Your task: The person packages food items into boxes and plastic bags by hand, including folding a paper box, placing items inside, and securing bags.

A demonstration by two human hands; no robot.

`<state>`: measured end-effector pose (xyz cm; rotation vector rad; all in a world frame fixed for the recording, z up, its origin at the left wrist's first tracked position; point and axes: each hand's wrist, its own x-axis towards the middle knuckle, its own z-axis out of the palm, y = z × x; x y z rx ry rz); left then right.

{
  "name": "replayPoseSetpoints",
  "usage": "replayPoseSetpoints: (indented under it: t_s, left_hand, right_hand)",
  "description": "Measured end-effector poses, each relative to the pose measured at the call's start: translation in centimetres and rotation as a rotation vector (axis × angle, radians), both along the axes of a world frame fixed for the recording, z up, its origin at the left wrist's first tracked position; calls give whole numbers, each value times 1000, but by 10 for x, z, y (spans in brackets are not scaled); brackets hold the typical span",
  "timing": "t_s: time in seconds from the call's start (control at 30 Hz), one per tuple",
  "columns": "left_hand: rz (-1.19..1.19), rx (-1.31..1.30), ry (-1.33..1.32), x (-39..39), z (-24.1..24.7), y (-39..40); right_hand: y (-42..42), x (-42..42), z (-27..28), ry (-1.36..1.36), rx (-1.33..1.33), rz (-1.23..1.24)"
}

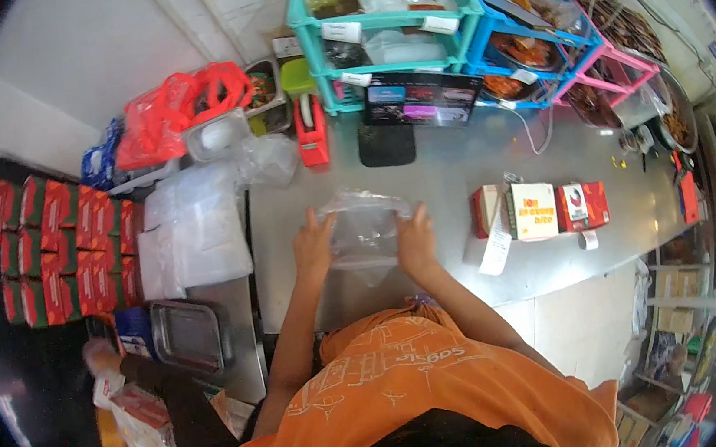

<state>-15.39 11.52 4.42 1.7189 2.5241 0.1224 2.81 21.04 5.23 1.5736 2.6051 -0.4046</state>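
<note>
A clear plastic bag (pixel 364 236) is stretched between both hands over the steel worktop (pixel 449 279). My left hand (pixel 315 241) grips its left edge, and my right hand (pixel 415 234) grips the right edge. The bag's upper rim looks bunched. To the right of the hands stand several small food boxes: a white and green printed box (pixel 533 210), a red box (pixel 592 205) beside it, and another red box (pixel 479 214) with a paper receipt (pixel 497 248) hanging from it. Stacked clear plastic bags (pixel 193 241) lie to the left.
Behind the hands are a red tape dispenser (pixel 313 143), a screen (pixel 421 100) and a teal basket rack (pixel 386 24). Several stacked red boxes (pixel 67 254) stand at far left, near a metal tray (pixel 186 336). Another person's hand (pixel 102 356) shows at lower left.
</note>
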Motion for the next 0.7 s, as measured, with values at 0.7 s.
replayPoseSetpoints:
  t_s: [0.7]
  left_hand:
    - [468, 569, -1102, -93, 0, -36]
  right_hand:
    - [81, -245, 16, 627, 423, 663]
